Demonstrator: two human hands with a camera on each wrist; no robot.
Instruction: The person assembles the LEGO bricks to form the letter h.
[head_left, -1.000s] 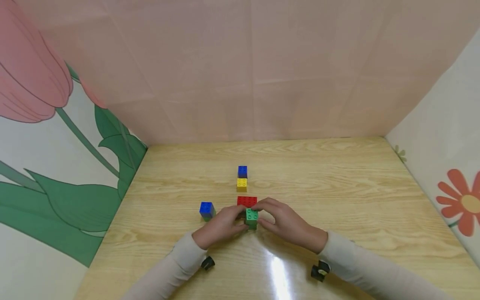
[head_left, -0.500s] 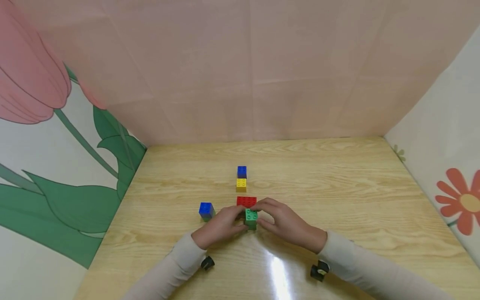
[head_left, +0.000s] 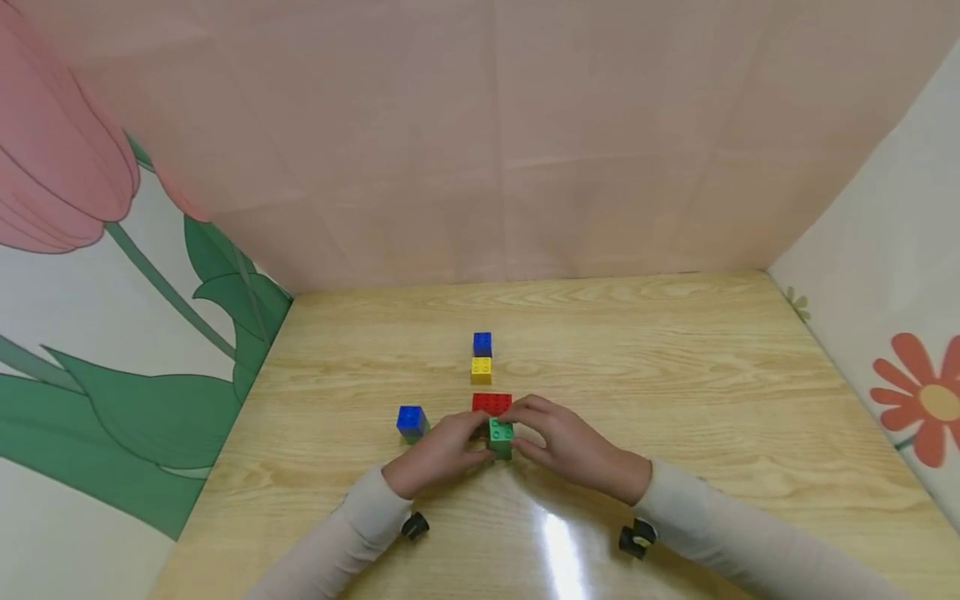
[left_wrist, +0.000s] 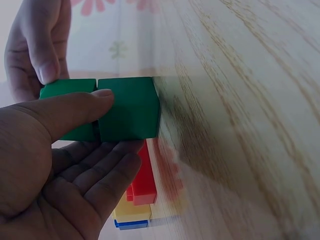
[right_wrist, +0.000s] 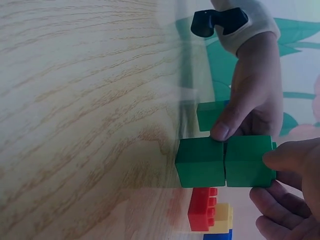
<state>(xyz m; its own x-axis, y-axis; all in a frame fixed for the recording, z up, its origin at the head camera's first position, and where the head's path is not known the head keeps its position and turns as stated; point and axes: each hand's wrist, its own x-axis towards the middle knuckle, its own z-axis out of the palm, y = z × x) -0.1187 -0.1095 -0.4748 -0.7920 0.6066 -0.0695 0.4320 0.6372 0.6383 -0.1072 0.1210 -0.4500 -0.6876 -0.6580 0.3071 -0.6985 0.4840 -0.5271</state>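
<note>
Toward the left of the desk (head_left: 315, 367) stands a blue-and-green stack (head_left: 411, 421), blue on top. Just beside it, the left hand (head_left: 441, 452) pinches the lower green block (right_wrist: 200, 165) between thumb and fingers, the thumb tip at its upper seam. The upper green block (right_wrist: 245, 162) sits on it, upright; whether the two are fully joined is hard to tell. Behind them, leading away, are a red block (head_left: 491, 402), a yellow block (head_left: 481, 370) and a far blue block (head_left: 482, 342). Farthest right, the right hand (head_left: 575, 448) pinches the upper green block with thumb and fingertips.
</note>
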